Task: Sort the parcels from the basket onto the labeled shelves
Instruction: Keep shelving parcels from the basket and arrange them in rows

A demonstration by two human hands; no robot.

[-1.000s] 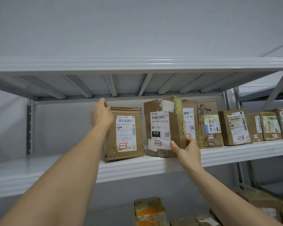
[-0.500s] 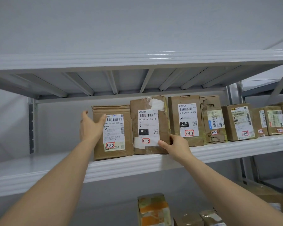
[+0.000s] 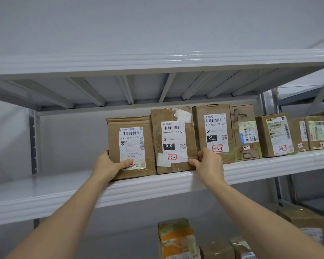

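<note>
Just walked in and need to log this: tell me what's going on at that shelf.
A person is lining up parcels on the middle shelf. The left hand grips the lower left corner of the leftmost parcel, thumb across its label. The right hand pinches the lower right edge of the parcel marked 3-3-6. Both stand upright, side by side in the row with 3-3-7.

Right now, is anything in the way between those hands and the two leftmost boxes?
Nothing visible. The left hand already grips the leftmost parcel; the right hand touches the 3-3-6 parcel. Both stand on the shelf.
</note>
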